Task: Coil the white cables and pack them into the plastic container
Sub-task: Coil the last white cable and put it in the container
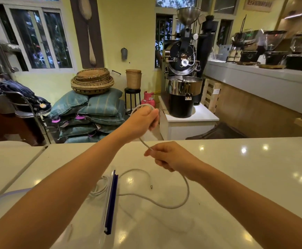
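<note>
Our left hand [143,119] clenched a loop of white cable [173,206]; our right hand [171,157] pinched its run above the desk [254,177]. Our forearm hid most of the plastic container [108,203].

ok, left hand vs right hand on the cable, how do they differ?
The left hand is raised above the counter edge; the right hand sits lower and nearer. The left hand is closed on a small loop of the white cable; the right hand pinches a straight run just below it, with the slack trailing from it onto the counter. Both grip the same cable.
</note>
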Action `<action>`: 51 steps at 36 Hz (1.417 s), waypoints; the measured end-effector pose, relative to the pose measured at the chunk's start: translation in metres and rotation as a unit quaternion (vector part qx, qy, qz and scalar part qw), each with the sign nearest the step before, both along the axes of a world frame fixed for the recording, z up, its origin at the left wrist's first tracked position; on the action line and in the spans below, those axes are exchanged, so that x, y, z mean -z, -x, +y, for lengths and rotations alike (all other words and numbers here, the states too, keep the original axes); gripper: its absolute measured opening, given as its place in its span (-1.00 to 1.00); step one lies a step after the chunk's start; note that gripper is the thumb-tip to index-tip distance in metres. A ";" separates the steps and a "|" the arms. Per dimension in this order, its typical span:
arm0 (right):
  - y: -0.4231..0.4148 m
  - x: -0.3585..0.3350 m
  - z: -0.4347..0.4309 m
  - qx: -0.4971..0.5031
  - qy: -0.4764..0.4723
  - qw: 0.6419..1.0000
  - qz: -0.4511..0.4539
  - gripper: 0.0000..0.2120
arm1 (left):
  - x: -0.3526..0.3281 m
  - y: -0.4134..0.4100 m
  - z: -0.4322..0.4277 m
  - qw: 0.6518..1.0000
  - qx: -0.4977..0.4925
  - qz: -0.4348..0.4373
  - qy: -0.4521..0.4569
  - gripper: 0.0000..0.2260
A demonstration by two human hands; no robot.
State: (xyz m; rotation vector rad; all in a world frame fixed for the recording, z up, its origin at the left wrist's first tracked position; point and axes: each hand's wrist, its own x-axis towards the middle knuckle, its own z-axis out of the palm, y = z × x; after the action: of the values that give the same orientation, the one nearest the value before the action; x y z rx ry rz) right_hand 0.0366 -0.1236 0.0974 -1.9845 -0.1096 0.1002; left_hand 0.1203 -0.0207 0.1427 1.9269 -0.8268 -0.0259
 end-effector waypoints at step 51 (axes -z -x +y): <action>-0.002 0.000 0.003 0.035 0.027 0.998 -0.054 -0.73 | -0.003 0.003 -0.008 0.960 0.121 0.205 0.148 -0.63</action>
State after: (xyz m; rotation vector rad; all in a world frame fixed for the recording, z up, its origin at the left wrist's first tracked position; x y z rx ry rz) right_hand 0.0383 -0.1203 0.0971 -2.0456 -0.1079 -0.0512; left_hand 0.1174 -0.0285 0.1459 1.4606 -0.7312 -0.4145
